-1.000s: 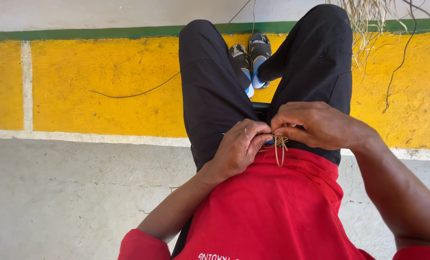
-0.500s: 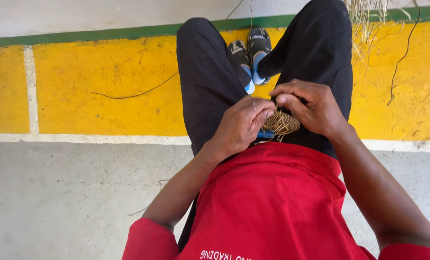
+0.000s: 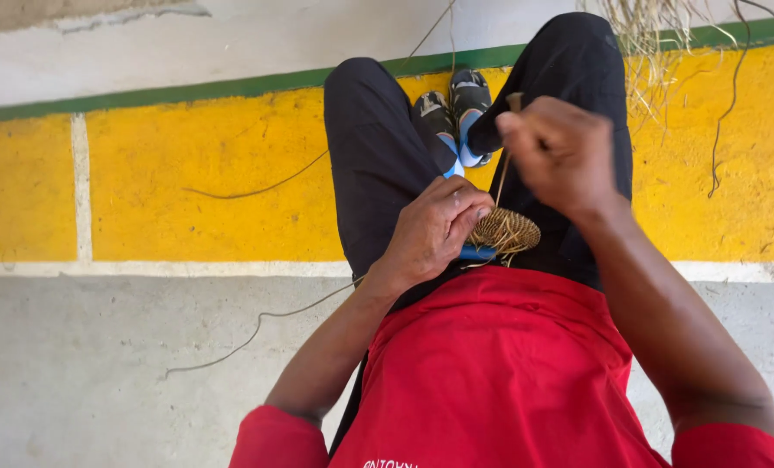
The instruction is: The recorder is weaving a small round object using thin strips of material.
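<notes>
I look down at my lap, black trousers and a red shirt. My left hand [image 3: 433,231] grips a small round woven coil of tan straw [image 3: 505,231] against my thighs, with a blue object [image 3: 476,253] under its fingers. My right hand [image 3: 562,152] is raised above the coil, fingers pinched on a thin straw strand [image 3: 500,178] that runs down to the coil. My crossed feet in dark and blue shoes [image 3: 453,117] show beyond my knees.
A yellow painted band [image 3: 213,182] with a green stripe [image 3: 187,89] runs across the ground ahead, grey concrete [image 3: 101,364] nearer me. Loose dry straw fibres [image 3: 656,43] hang at the upper right. Thin stray strands [image 3: 248,334] lie on the concrete.
My right hand has lifted up and away from the coil, drawing the strand taut. My left hand stays on the coil, now more exposed.
</notes>
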